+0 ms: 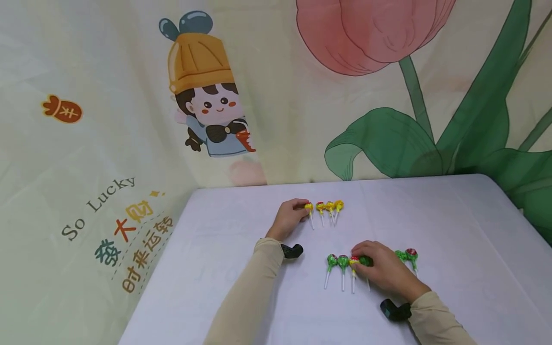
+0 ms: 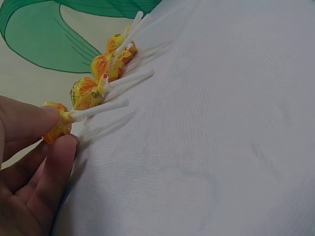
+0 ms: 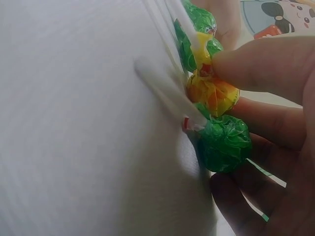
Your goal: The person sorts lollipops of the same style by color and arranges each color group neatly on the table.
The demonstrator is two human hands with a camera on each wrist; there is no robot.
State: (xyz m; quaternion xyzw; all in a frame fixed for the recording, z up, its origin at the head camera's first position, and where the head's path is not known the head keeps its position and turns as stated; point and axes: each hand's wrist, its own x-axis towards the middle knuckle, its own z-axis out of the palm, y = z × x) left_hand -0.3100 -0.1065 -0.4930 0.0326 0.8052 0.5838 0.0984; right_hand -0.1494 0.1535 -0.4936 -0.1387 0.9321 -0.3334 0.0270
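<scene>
At the back of the table, my left hand pinches a yellow-wrapped lollipop by its head between thumb and finger. It is the leftmost of a short row; several more yellow lollipops lie to its right. Nearer the front, my right hand pinches another yellow lollipop between thumb and index finger. Two green lollipops lie just left of it. A further green lollipop sits beside it under the right fingers. Beyond that hand are more green lollipops, partly hidden by it.
A white cloth covers the table, and all visible sticks point towards the front. Behind the far edge hangs a printed backdrop with a tulip and a cartoon child. Each wrist wears a black device.
</scene>
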